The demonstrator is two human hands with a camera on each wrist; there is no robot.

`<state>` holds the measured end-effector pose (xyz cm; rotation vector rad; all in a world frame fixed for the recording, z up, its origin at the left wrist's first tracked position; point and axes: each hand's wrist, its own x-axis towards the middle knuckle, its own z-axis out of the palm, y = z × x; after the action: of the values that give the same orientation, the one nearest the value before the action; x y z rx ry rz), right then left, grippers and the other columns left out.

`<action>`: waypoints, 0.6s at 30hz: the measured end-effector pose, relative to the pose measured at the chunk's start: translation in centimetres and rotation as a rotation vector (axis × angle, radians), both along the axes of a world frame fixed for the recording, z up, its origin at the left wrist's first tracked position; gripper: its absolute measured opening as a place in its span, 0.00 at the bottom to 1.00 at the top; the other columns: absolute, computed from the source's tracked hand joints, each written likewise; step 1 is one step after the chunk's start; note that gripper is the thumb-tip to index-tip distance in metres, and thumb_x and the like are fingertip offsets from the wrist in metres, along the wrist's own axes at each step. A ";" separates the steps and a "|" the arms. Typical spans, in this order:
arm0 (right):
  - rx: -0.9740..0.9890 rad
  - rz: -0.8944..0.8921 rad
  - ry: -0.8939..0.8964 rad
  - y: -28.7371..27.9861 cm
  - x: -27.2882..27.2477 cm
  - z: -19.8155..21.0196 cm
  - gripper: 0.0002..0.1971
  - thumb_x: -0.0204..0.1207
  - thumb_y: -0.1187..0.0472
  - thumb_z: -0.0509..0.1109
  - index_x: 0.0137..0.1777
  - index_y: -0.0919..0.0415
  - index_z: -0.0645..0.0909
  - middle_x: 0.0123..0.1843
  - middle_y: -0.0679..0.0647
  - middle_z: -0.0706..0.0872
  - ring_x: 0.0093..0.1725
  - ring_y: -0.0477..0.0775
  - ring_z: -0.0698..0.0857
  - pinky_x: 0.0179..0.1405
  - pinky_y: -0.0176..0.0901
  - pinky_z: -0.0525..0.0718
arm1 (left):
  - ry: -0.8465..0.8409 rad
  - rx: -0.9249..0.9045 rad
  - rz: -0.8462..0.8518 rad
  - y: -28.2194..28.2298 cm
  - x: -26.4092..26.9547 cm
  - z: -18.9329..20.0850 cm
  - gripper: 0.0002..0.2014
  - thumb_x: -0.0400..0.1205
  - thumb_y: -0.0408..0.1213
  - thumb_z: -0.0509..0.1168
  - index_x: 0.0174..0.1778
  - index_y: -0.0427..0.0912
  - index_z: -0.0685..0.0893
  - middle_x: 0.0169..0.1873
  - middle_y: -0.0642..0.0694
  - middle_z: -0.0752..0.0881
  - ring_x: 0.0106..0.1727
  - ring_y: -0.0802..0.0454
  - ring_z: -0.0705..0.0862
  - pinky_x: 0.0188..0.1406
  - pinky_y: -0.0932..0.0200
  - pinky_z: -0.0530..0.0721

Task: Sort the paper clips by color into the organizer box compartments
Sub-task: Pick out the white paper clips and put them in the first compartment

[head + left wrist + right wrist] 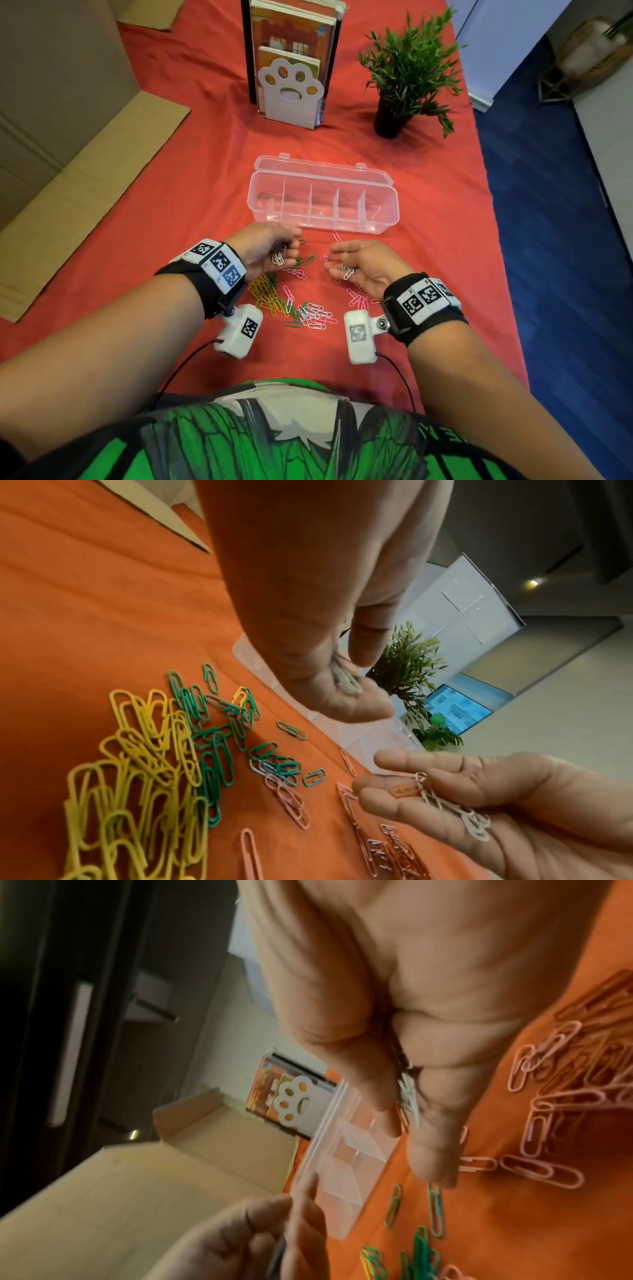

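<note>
A clear organizer box (310,222) stands open on the red cloth, its several compartments empty. Just in front of it my left hand (289,245) grips a bunch of white paper clips (277,257), the same white paper clips (348,681) showing between its thumb and fingers in the left wrist view. My right hand (334,261) is palm-up, its fingers curled round more white clips (349,271) and one orange clip (404,790). Loose on the cloth lie yellow clips (262,291), green clips (298,263), pink clips (358,296) and a mixed white and pink heap (317,316).
A paw-shaped bookend with books (291,85) and a potted plant (407,72) stand behind the box. Cardboard flaps (78,192) lie over the cloth's left side. On the right the table edge (493,219) drops to blue floor.
</note>
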<state>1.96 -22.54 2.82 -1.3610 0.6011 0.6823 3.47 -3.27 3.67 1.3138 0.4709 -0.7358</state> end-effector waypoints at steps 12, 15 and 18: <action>0.015 -0.105 0.001 -0.9 0.7 -0.1 0.10 0.78 0.79 0.58 0.51 0.71 0.79 0.44 0.63 0.85 0.38 0.54 0.86 0.34 0.39 0.87 | 0.074 0.005 -0.003 0.2 0.3 0.1 0.13 0.80 0.26 0.51 0.45 0.40 0.82 0.35 0.45 0.85 0.29 0.55 0.87 0.28 0.62 0.88; 0.021 -0.146 0.075 -1.3 0.8 -0.4 0.10 0.78 0.75 0.58 0.49 0.64 0.79 0.44 0.57 0.81 0.35 0.48 0.79 0.33 0.41 0.82 | 0.139 -0.049 0.015 0.7 0.6 0.2 0.15 0.79 0.25 0.48 0.48 0.37 0.80 0.42 0.41 0.84 0.41 0.45 0.85 0.33 0.53 0.89; 0.041 -0.153 0.074 -0.9 1.4 -0.1 0.16 0.75 0.80 0.52 0.47 0.65 0.78 0.47 0.58 0.79 0.36 0.49 0.77 0.35 0.40 0.79 | 0.175 -0.104 0.020 1.2 1.0 1.1 0.14 0.80 0.27 0.49 0.50 0.36 0.80 0.45 0.40 0.84 0.45 0.44 0.84 0.35 0.54 0.89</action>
<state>3.36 -23.44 2.74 -1.2427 0.7387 0.6198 4.51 -2.03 4.74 1.1521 0.5773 -0.8514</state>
